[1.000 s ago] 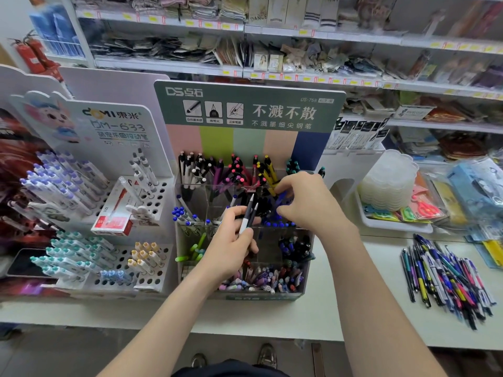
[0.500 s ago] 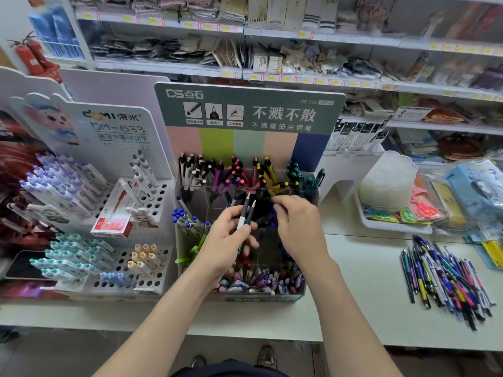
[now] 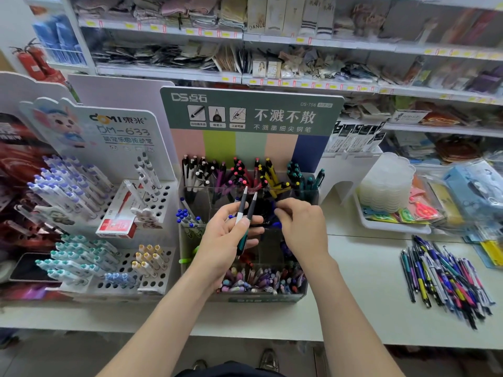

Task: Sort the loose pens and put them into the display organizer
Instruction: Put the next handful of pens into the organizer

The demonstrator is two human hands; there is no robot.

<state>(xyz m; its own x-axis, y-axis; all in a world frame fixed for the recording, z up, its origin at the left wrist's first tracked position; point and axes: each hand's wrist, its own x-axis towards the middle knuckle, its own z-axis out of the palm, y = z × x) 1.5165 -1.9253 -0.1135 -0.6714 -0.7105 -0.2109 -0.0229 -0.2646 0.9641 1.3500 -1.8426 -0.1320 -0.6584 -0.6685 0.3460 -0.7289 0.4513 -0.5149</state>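
Acrylic organizer [image 3: 304, 289] stands behind both hands, with a loose pile [image 3: 446, 278] at right. Left hand [image 3: 226, 240] grips two pens [image 3: 240, 212] near upright, tips up. Right hand [image 3: 302, 224] is curled, its grasp unclear.

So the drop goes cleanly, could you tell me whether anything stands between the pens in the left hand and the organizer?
Partly: the right hand reaches over the organizer's middle row, right of the two pens the left hand holds. The back row looks unblocked.
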